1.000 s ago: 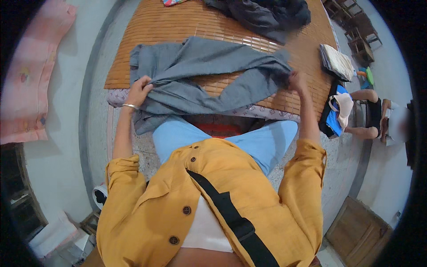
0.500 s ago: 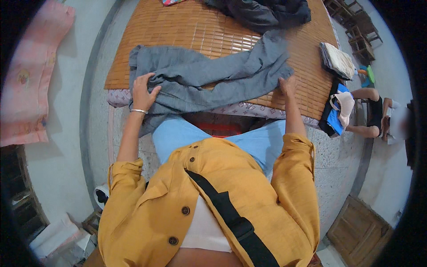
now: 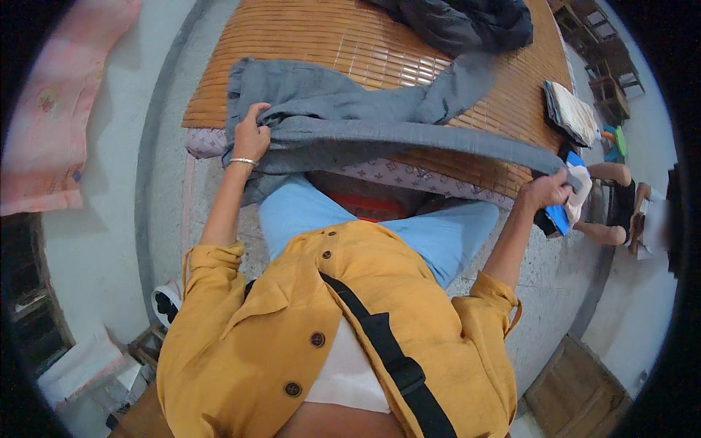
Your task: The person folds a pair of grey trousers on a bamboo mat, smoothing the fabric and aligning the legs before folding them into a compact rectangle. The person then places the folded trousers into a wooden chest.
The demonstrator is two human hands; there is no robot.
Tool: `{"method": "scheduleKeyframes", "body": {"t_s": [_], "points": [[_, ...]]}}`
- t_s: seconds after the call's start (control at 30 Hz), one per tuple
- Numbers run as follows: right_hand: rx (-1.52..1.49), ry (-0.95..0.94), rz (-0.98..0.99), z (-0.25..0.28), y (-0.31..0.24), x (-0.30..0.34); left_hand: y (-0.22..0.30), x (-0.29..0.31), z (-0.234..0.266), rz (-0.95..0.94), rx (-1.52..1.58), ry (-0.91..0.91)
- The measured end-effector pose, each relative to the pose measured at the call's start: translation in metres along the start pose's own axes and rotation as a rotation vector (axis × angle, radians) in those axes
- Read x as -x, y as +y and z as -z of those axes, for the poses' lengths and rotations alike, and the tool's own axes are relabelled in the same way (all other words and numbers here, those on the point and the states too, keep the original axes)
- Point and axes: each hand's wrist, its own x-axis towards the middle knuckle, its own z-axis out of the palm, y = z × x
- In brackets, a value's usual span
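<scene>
A pair of grey trousers (image 3: 307, 91) lies across the near part of the bed mat, its wider end at the left and one leg bent toward the far right. My left hand (image 3: 252, 137) is closed on a fold of the cloth near the wider end. The other leg stretches taut to the right in a narrow strip, and my right hand (image 3: 546, 190) grips its end beyond the mat's right edge. That hand is held in front of the folded blue and pale clothes.
Dark clothing (image 3: 467, 25) is heaped on the far part of the bamboo mat (image 3: 292, 36). Folded clothes (image 3: 569, 113) sit at the right edge, with a blue and pale pile (image 3: 558, 215) nearer me. Another person's legs (image 3: 610, 174) are beyond. A pink cloth (image 3: 58, 109) hangs at left.
My right hand has moved far to the right, drawing the near trouser leg out straight. My left hand has closed on the cloth. The view has shifted slightly.
</scene>
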Motion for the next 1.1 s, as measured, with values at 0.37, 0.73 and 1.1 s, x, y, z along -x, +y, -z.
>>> {"method": "scheduleKeyframes", "body": {"t_s": [0.37,0.73,1.1], "points": [[0.336,-0.088,0.172,-0.006,0.084,-0.041,0.006,0.013,0.004,-0.191,0.021,-0.065],[0.631,-1.573,1.089,-0.116,0.086,0.123,0.001,0.021,0.005,-0.205,0.023,-0.026],[1.275,-1.706,1.319,-0.080,0.113,-0.003,-0.002,0.016,0.009,-0.075,-0.038,-0.060]]}}
